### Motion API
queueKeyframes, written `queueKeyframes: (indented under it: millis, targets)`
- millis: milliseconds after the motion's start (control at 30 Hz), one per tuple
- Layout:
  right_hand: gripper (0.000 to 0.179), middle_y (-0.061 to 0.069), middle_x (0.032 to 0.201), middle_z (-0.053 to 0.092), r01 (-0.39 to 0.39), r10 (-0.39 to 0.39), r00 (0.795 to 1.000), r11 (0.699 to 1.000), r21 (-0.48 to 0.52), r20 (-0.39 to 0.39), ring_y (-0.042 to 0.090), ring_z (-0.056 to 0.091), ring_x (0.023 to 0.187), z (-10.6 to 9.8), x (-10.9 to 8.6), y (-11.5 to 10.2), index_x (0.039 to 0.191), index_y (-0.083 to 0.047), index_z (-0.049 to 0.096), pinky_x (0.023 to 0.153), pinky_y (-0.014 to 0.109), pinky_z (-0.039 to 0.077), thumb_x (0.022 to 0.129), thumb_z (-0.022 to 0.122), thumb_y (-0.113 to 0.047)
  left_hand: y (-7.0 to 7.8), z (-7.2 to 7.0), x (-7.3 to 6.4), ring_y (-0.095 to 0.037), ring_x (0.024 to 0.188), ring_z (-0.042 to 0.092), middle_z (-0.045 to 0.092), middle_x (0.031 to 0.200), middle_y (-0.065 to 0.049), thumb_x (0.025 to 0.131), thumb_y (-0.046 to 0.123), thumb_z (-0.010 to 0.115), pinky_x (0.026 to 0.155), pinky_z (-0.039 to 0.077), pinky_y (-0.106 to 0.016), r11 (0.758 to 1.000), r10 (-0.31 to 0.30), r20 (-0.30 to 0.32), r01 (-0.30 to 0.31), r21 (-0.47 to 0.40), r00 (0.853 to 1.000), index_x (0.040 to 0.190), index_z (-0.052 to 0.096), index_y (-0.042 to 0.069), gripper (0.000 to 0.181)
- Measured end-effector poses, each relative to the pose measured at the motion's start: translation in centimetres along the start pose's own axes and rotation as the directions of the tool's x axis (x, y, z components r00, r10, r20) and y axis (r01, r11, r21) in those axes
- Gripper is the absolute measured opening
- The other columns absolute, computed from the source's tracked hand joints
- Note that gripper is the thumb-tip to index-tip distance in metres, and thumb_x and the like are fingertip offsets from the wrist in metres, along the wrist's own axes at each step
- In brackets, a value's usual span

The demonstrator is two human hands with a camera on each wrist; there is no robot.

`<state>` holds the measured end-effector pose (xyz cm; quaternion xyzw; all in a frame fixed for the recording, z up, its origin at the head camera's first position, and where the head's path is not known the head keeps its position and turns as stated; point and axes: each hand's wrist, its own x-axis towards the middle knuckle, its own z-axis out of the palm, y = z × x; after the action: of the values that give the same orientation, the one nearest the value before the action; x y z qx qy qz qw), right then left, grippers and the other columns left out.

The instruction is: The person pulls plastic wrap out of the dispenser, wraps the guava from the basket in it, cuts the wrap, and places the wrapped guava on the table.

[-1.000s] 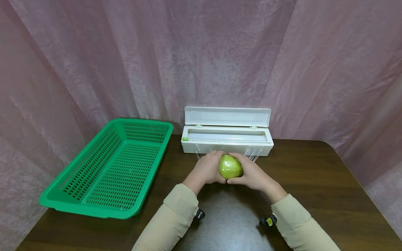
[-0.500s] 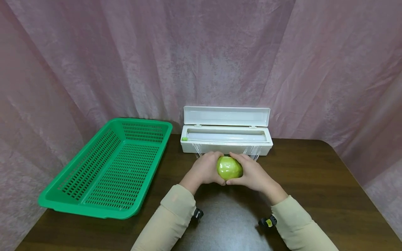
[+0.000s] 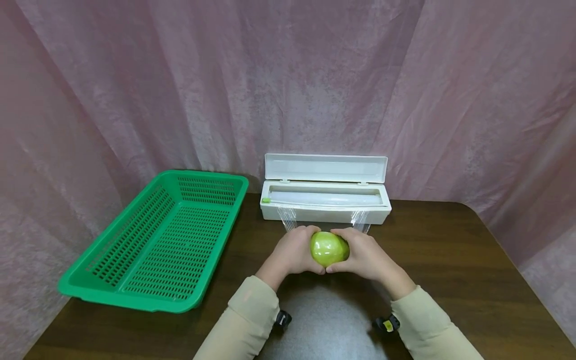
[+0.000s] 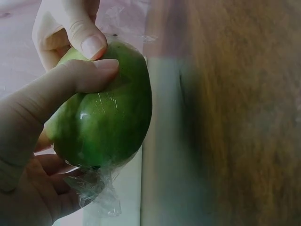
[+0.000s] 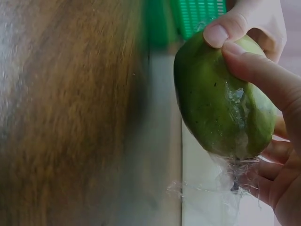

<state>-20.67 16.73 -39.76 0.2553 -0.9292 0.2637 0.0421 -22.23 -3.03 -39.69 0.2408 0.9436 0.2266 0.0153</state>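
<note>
A glossy green fruit (image 3: 328, 248) is held between my two hands over the table. Clear cling film (image 5: 233, 172) covers it, bunched loosely at one end. My left hand (image 3: 294, 251) grips one side, its thumb lying across the skin in the left wrist view. On the other side my right hand (image 3: 366, 252) grips it too, and both thumb tips nearly meet. Behind the hands stands a white cling film dispenser (image 3: 324, 215) with its lid (image 3: 326, 168) raised and a film roll (image 3: 324, 198) inside. Strips of film run from its front edge down towards both hands.
To the left a large green plastic basket (image 3: 180, 305) with slotted walls sits on the dark wooden table (image 3: 450, 270). A pink curtain (image 3: 324, 75) hangs right behind the dispenser and around the sides.
Both hands have drawn the fruit slightly towards me, away from the dispenser, and the fruit has turned a little. The film strips between dispenser and hands show longer now.
</note>
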Motion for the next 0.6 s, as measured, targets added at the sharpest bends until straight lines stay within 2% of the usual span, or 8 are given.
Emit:
queueKeyframes:
  millis: [600]
  targets:
    - [0.080,0.007,0.114,0.064,0.012,-0.012,1.000,1.000,-0.018,0.011,0.016,0.061,0.097,0.6,-1.4,-0.3,0.125,-0.004,0.058,0.081,0.036,0.050,0.061,0.086,-0.044,0.4,1.0,-1.2,-0.011,0.083,0.055,0.061,0.102,0.000,0.052,0.043,0.089,0.068,0.047,-0.026,1.000,0.001,0.019,-0.002,0.026,1.000,0.122,0.056,0.011,0.083]
